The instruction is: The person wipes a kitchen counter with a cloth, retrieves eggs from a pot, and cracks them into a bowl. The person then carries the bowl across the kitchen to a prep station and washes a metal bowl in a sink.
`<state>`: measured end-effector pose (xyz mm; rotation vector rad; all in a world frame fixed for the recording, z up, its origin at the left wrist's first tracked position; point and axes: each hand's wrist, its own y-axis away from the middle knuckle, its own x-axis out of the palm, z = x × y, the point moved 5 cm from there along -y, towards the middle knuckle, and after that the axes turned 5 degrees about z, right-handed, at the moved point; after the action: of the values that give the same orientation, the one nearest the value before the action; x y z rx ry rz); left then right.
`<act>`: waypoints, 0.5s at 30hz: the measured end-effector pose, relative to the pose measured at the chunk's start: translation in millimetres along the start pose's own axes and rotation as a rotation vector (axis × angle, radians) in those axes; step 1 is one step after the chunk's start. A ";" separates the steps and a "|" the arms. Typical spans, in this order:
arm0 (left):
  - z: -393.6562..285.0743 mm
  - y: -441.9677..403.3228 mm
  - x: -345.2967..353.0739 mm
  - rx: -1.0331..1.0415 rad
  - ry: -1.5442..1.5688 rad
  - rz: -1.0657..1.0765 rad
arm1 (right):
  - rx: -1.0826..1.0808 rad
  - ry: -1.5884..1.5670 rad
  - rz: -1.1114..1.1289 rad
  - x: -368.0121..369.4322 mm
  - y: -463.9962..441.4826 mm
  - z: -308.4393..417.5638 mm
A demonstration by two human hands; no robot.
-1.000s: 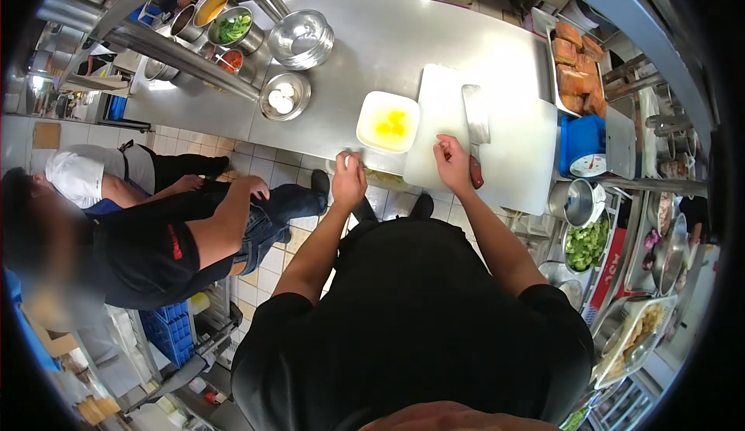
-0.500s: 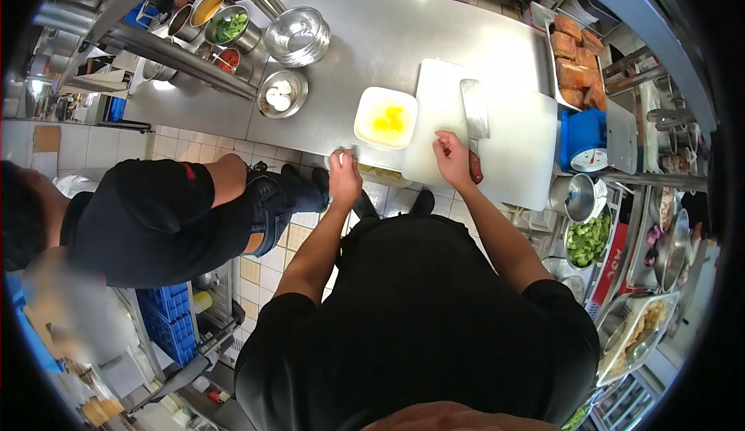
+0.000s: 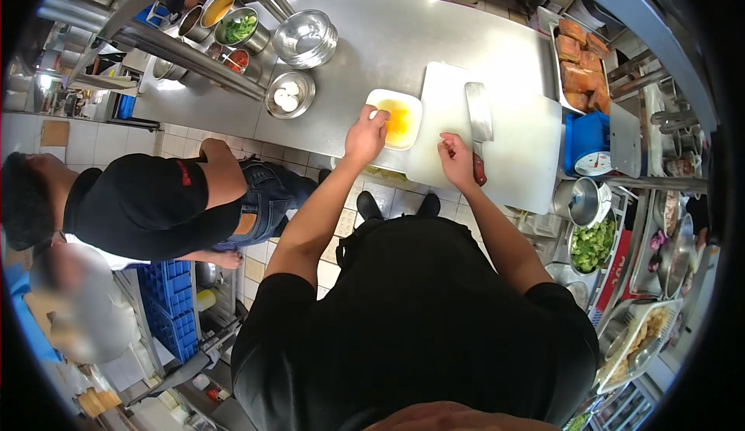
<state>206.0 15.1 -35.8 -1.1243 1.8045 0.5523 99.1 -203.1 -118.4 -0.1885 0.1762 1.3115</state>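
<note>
A square white bowl [image 3: 414,113] with yellow egg yolk [image 3: 396,122] in it stands on the steel table. My left hand [image 3: 366,133] is over its left rim, fingers pinched together. Something pale shows at those fingertips, too small to name. Over the near part of a white cutting board [image 3: 438,90] is my right hand [image 3: 458,161], its fingers loosely curled with nothing visible in them. Just right of it lies a cleaver [image 3: 479,113], handle toward me. White eggs [image 3: 287,96] sit in a metal bowl [image 3: 310,90] to the left.
Stacked metal bowls [image 3: 305,39] stand at the back left, beside pots of greens [image 3: 240,27] and orange liquid. At the right are a tray of browned meat blocks [image 3: 582,66] and a blue scale [image 3: 586,140]. Another person [image 3: 140,206] stands at my left.
My left hand has moved forward and right, from the table edge to the bowl's rim. My right hand stays by the cleaver. The person at left has shifted posture, an arm now lower.
</note>
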 end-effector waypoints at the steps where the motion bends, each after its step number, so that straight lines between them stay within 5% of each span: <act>1: -1.7 -7.8 3.0 0.003 -0.039 0.058 | -0.001 0.006 0.002 -0.8 -0.1 0.1; 15: 6.0 -48.1 24.8 -0.023 -0.232 0.359 | 0.005 -0.107 0.036 -3.3 1.9 -10.7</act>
<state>246.4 -15.3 -56.0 -0.7172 1.8046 0.8789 96.2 -208.3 -128.0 -0.1113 0.0923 1.3531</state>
